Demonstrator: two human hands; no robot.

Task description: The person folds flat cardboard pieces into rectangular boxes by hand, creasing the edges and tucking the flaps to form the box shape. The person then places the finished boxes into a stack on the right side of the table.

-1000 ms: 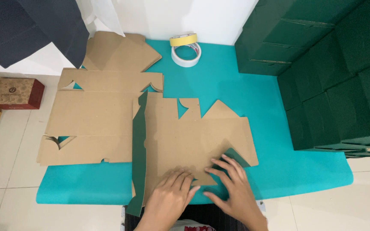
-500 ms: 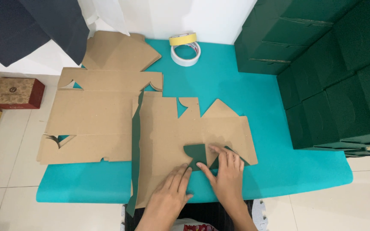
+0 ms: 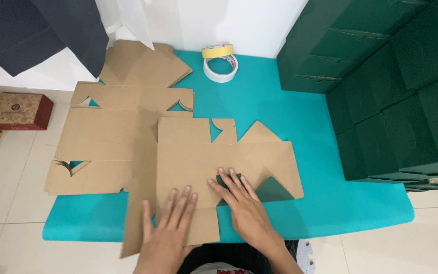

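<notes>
While both hands lie flat and open, the right hand (image 3: 244, 205) now presses the green flap (image 3: 262, 189) down onto the cardboard (image 3: 198, 157), the left hand (image 3: 168, 223) beside it.

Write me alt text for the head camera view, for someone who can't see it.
Two bare hands press flat on an unfolded brown cardboard box blank lying on a teal mat: the left hand on bare cardboard, the right hand on a folded-over dark green flap. Two tape rolls lie behind, and dark green boxes are stacked at right.
</notes>
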